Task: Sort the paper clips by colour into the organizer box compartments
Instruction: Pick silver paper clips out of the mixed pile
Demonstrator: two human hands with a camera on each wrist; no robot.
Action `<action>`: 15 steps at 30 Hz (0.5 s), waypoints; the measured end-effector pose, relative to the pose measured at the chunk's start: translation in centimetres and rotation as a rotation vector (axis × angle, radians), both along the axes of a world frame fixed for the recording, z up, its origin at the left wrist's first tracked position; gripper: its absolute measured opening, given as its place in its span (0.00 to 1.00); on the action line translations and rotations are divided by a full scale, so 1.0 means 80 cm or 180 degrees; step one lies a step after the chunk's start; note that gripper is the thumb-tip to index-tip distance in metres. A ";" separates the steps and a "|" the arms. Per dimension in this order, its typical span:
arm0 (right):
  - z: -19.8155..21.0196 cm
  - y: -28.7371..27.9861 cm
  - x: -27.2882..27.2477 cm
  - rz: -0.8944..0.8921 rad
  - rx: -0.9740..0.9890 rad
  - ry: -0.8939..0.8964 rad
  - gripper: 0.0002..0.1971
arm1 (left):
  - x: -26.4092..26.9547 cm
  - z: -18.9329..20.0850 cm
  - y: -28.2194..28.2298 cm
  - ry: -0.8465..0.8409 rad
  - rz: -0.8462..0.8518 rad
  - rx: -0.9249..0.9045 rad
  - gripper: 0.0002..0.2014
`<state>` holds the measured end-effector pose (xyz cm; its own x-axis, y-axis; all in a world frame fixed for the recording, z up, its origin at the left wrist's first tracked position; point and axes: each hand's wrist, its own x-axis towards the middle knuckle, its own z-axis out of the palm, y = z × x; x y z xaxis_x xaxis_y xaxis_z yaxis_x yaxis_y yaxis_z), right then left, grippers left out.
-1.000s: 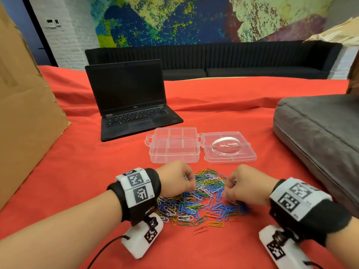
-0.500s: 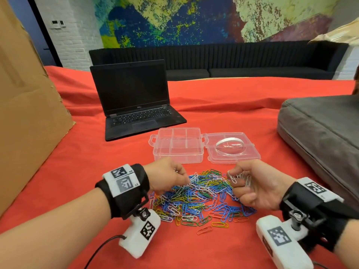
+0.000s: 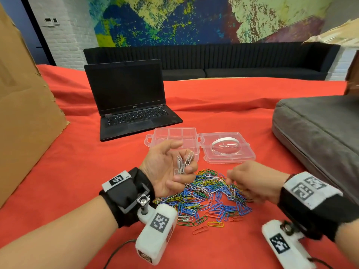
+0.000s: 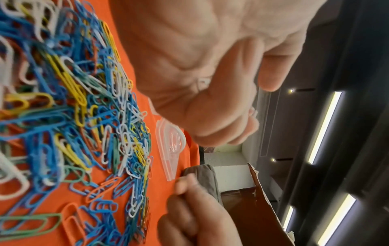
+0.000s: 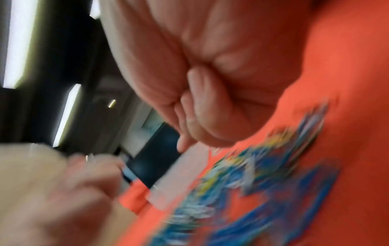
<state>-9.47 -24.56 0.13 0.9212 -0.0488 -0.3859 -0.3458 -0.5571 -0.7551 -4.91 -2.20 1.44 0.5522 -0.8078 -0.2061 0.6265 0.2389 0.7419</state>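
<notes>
White paper clips [image 3: 182,164], a small bunch of them, lie in the left hand [image 3: 167,169], which is turned palm up with its fingers curled round them; its grip is closed on that bunch. It hangs just above the left far edge of the pile of coloured paper clips [image 3: 206,195] and in front of the organizer box [image 3: 174,136].

Opposite it, the right hand [image 3: 250,181] is held palm down over the right side of the pile, fingers curled in. The right wrist view is badly blurred, so whether its grip holds a clip cannot be told.

Blue, yellow, green, white and orange clips make up the pile, which lies on the red cloth [image 3: 77,171] covering the worktop, a few strays spread at its near edge.

Beyond the pile the clear plastic organizer box stands open, its compartments showing, with its lid [image 3: 227,150] laid flat to the right and touching it at the hinge.

Farther back and to the left sits an open black laptop [image 3: 128,98] with a dark screen. A grey cushion [image 3: 318,133] lies at the right edge, and a cardboard sheet [image 3: 21,105] stands at the left.
</notes>
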 end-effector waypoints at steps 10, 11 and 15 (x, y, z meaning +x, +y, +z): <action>-0.016 -0.012 0.009 0.0854 -0.2107 -0.0326 0.12 | 0.011 0.001 -0.025 -0.0814 0.0561 0.0806 0.12; -0.016 -0.015 0.009 0.0818 -0.2058 -0.0350 0.12 | 0.013 0.001 -0.022 -0.0750 0.0561 0.0770 0.10; -0.007 -0.027 0.003 0.0749 -0.1634 -0.0308 0.08 | 0.017 -0.007 -0.015 -0.0649 0.0434 0.0828 0.12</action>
